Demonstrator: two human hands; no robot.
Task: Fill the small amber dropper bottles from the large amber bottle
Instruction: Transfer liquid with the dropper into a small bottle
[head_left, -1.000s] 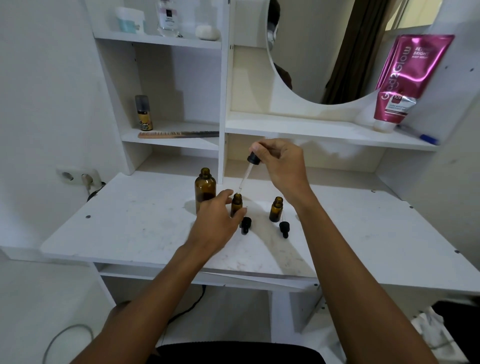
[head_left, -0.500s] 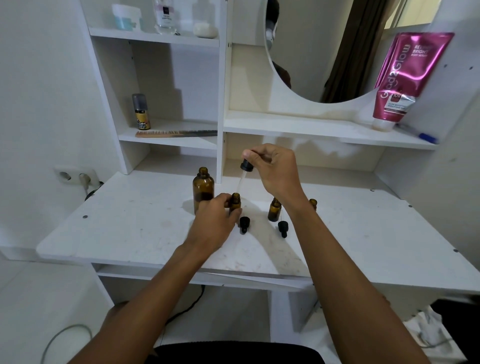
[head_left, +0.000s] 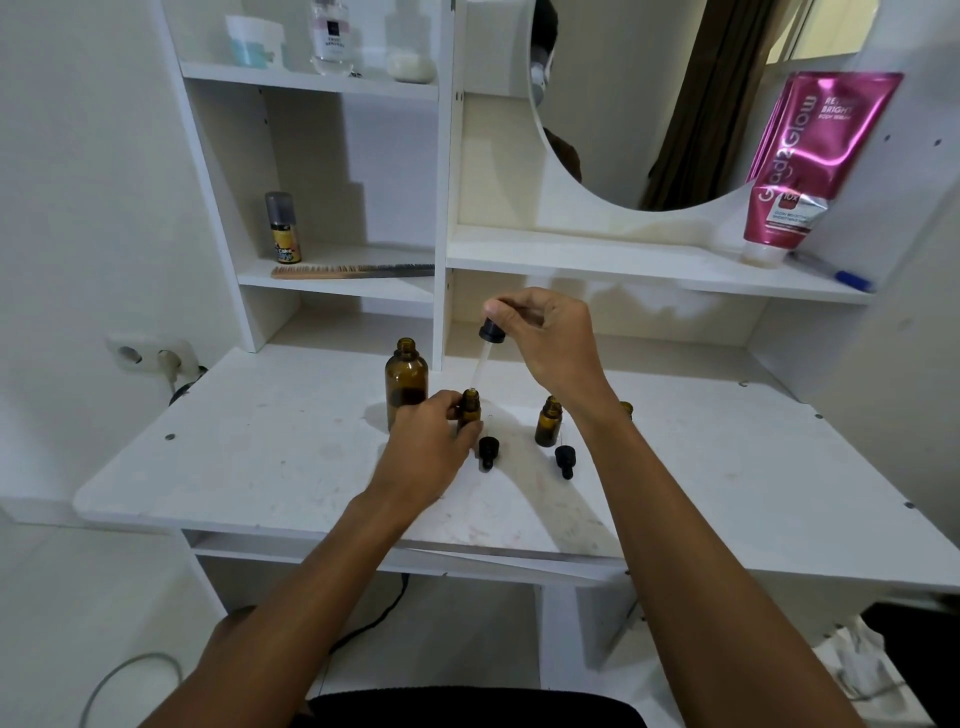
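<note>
Since a second ago the dropper (head_left: 485, 349) has come down and left, its glass tip now right at the mouth of the small amber dropper bottle (head_left: 470, 414); a third small bottle (head_left: 626, 409) now peeks out behind my right forearm. My right hand (head_left: 550, 340) pinches the dropper's black bulb between thumb and fingertips, tube tilted down-left. My left hand (head_left: 428, 449) is closed around the small bottle, steadying it upright on the table (head_left: 260, 457). Large amber bottle (head_left: 406, 382) stands open, no cap, just behind and left of my left hand, dark liquid in its lower part. Second small bottle (head_left: 548, 422) stands open to the right, near my right wrist. Two black dropper caps lie on the table: one (head_left: 488, 451) just beside my left fingers, the other (head_left: 565, 460) in front of the second small bottle. I cannot tell the liquid level in the small bottles. On the shelves behind: comb (head_left: 353, 270), small spray can (head_left: 283, 228), pink tube (head_left: 810, 161) standing cap-down, blue pen (head_left: 836, 273) beside it. Round mirror (head_left: 649, 104) above the middle shelf.
</note>
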